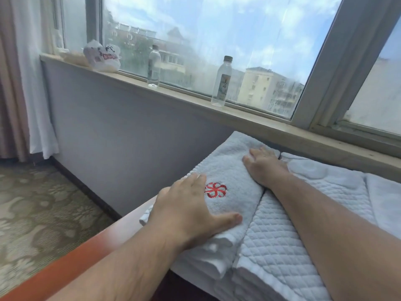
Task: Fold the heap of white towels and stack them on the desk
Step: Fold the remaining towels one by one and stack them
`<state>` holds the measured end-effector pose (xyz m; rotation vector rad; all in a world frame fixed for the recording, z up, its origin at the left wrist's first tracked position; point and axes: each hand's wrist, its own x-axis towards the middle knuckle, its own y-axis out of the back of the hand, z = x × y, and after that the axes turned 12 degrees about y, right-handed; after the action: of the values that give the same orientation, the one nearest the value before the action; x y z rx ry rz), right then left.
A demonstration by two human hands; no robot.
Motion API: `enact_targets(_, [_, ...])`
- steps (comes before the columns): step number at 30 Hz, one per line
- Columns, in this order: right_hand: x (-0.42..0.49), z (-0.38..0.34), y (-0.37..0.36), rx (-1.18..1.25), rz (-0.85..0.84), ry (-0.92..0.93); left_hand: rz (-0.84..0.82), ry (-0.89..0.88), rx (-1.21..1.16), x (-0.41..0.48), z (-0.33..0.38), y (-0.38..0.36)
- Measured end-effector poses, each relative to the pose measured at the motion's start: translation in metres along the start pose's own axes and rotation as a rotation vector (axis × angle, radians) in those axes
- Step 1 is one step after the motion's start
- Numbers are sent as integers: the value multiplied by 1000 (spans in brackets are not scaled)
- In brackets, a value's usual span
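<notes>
Left hand (186,205) and right hand (263,168) press the folded towel (227,168)

Folded towel (225,168) on the worktop (76,263), quilted towels (271,242) touching it at 3 o'clock; the windowsill (186,97) at 12 o'clock carries near bottle (222,81), far bottle (154,66), plastic bag (102,58) at 10.

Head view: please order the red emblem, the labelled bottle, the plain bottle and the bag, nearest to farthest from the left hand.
From the left hand:
1. Red emblem, on the towel beside its fingers.
2. Labelled bottle, on the sill, right.
3. Plain bottle, farther left along the sill.
4. Bag, at the sill's far left end.
</notes>
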<state>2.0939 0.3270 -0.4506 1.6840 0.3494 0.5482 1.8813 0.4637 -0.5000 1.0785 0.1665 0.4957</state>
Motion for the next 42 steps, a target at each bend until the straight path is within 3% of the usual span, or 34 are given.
enact_targets(7, [-55,-27,7,34,-50,14,73,7,37,-27,-6,-2])
enact_targets(14, [-171,-49,18,-22,-22,151,-51,-11,2,-94,-20,12])
enact_targets(20, [-265,-19,62,-39,13,71,-40,-33,-179,-145,20,50])
enact_targets(23, [-339,14,80,-9,162,31,-29,-151,-238,-183,61,41])
enact_targets(25, [-399,51,85,54,357,-32,-50,-273,-244,-212,100,17])
enact_targets(29, [-529,153,62,173,579,-362,-173,-533,-302,-271,194,-49])
enact_targets(34, [-639,251,31,477,808,-805,-408,-598,-437,-332,297,-136])
enact_targets(37, [-646,290,37,423,789,-816,-463,-573,-455,-341,341,-175])
enact_targets(40, [-631,319,43,314,757,-789,-375,-594,-431,-341,374,-208])
enact_targets(42, [-624,330,45,131,858,-817,-317,-633,-406,-337,387,-224])
